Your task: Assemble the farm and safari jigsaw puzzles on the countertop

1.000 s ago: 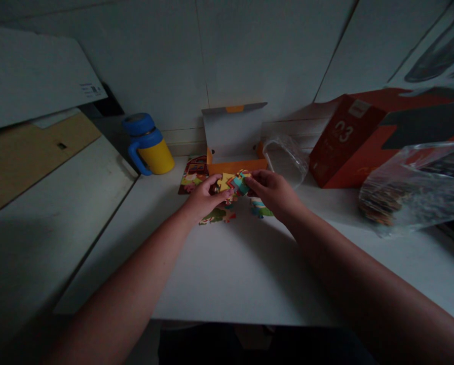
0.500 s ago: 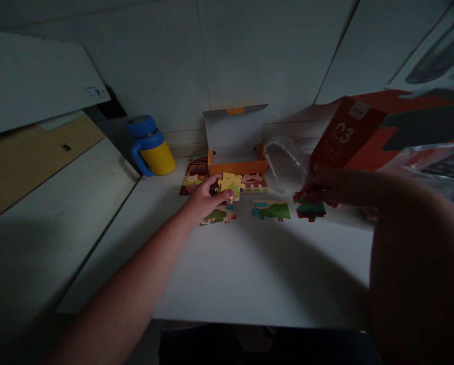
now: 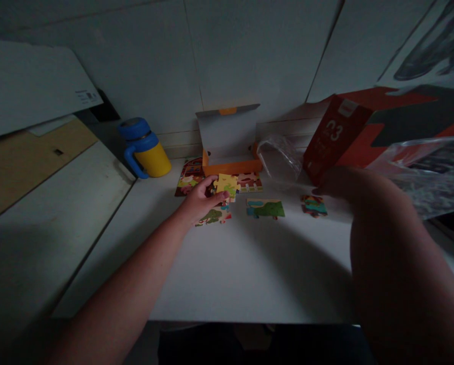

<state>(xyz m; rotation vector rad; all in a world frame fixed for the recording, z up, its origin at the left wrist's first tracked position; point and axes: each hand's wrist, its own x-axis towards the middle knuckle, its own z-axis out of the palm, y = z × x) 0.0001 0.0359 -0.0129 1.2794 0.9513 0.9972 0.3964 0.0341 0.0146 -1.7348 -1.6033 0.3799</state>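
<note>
Between the thumb and fingers of my left hand (image 3: 202,198) is a yellow jigsaw puzzle piece (image 3: 227,185) with a green patch, held just above the table. Under and beside that hand lie joined green-and-cream pieces (image 3: 214,215). A joined green-and-blue pair (image 3: 265,208) rests to the right. My right hand (image 3: 331,183) is above a teal-and-red puzzle piece (image 3: 314,205) at the right; blur and darkness hide its fingers. Behind the left hand, a dark-red picture section (image 3: 186,183) and a pink pig section (image 3: 251,181) lie in front of the box.
An open orange-edged box (image 3: 232,166) stands against the wall. Crumpled clear plastic (image 3: 282,154) lies beside it. A tall red box (image 3: 335,133) leans at the right, near a clear plastic bag (image 3: 420,162). A blue-and-yellow mug (image 3: 151,152) stands on the white table (image 3: 250,279).
My right hand has moved away from the teal-and-red piece, slightly right and back. The piece now shows more fully. My left hand still holds the yellow piece; the view has shifted slightly.
</note>
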